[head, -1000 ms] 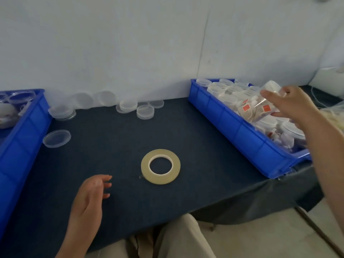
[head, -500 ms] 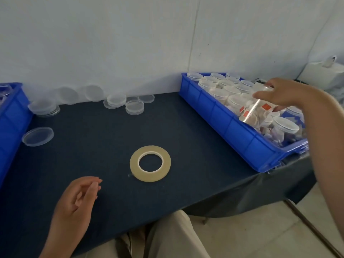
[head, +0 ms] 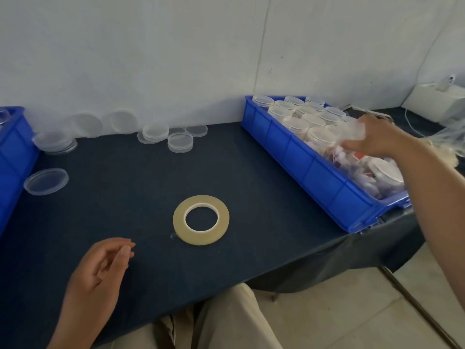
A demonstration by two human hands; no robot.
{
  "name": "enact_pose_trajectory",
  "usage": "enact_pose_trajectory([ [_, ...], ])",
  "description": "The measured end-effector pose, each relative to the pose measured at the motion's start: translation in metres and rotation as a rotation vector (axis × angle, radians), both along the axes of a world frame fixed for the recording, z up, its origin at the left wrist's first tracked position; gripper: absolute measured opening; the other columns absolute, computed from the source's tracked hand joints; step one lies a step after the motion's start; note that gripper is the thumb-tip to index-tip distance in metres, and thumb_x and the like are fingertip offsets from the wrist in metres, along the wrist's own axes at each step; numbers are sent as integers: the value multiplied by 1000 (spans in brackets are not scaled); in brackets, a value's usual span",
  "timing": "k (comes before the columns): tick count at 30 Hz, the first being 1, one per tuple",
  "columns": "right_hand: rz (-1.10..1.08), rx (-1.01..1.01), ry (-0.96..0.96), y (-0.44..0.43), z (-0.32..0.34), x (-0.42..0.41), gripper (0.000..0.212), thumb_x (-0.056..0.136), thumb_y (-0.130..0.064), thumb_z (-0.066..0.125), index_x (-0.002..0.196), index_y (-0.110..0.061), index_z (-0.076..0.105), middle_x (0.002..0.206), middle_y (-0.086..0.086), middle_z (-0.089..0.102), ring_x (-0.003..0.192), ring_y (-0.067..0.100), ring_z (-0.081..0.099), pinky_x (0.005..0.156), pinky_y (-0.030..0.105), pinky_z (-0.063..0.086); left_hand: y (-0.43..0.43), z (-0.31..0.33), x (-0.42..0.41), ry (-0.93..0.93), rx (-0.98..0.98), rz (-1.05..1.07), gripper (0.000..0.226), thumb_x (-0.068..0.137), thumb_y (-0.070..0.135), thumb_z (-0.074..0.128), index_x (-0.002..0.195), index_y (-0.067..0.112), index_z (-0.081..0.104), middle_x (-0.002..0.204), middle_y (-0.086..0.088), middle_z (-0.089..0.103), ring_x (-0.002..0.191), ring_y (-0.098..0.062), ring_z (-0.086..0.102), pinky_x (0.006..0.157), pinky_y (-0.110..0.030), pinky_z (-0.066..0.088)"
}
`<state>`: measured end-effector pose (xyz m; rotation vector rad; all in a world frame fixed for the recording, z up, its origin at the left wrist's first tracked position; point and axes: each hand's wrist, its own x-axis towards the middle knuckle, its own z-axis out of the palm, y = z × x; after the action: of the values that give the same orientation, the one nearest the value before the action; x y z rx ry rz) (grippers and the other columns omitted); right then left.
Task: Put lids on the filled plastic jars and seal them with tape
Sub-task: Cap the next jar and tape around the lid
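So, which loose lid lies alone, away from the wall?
The single lid beside the left blue bin; the other lids cluster along the wall.

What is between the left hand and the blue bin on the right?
The tape roll, flat on the table, touching neither the left hand nor the bin, in the head view.

Soft, cool, even light falls on my table (head: 125,197). The tape (head: 201,219) is sharp and throws barely any shadow. Right of the tape, my right hand (head: 377,139) and the jar (head: 352,132) it grips are smeared by motion blur. Behind the tape, clear lids (head: 155,132) look hazy. Far from the tape, straight edges bow.
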<state>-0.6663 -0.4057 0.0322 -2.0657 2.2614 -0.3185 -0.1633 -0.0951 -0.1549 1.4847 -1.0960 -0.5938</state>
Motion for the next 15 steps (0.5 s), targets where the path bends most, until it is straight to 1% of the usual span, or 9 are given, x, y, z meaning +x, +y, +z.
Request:
enact_pose_trajectory([
  [2,56,11,49,1,-18,-3,82,84,-55,80,146,-14,46,126,13,64,94,26,61,76,40,52,-1,0,0,-20,3,-7,20,92,44,57,105,40,72,115,12,71,99,0,70,82,-14,55],
  [5,44,-10,-175,4,-44,1,78,89,-56,77,149,-22,41,125,-2,52,92,20,61,67,35,51,-1,-2,1,-22,4,-14,20,92,44,58,106,41,72,117,11,71,100,-1,70,84,-18,56],
  [7,65,18,-125,2,-56,6,63,93,-58,70,139,-20,48,123,1,55,91,22,61,68,37,53,-1,-3,1,-23,8,-15,20,92,43,58,106,41,72,117,11,71,100,-2,71,85,-21,57],
  [8,84,34,-40,-1,-62,7,57,95,-60,66,133,-19,51,127,8,58,99,27,61,78,44,55,-2,-3,1,-25,8,-13,20,92,43,58,106,41,72,117,11,71,100,-2,71,85,-22,57],
  [9,89,42,40,-3,-67,7,56,97,-61,62,133,-20,52,137,15,53,114,35,57,92,50,52,-2,-4,1,-28,8,-10,19,92,42,59,106,41,72,117,11,71,100,-2,71,86,-24,57],
  [11,56,47,149,-4,-71,5,60,99,-64,58,144,-27,48,161,15,32,143,43,33,114,58,33,-2,-4,2,-29,8,-4,18,93,42,59,105,42,72,116,10,72,100,-3,71,86,-27,57],
  [12,44,37,212,-4,-71,4,60,98,-67,56,145,-31,47,165,11,26,147,43,26,117,60,28,-2,-5,3,-31,9,-3,18,93,42,59,105,43,72,117,10,72,100,-3,71,86,-28,57],
  [14,37,65,293,-5,-69,4,65,97,-72,51,147,-32,45,164,10,28,147,42,29,117,62,28,-2,-6,3,-42,16,-10,19,92,43,59,106,44,72,117,10,71,101,-3,71,85,-27,57],
  [15,41,103,274,-7,-68,3,70,97,-74,49,152,-30,41,165,11,30,147,42,31,117,63,31,-2,-6,3,-50,22,-16,19,92,43,58,106,45,71,117,11,71,101,-3,71,85,-26,57],
])
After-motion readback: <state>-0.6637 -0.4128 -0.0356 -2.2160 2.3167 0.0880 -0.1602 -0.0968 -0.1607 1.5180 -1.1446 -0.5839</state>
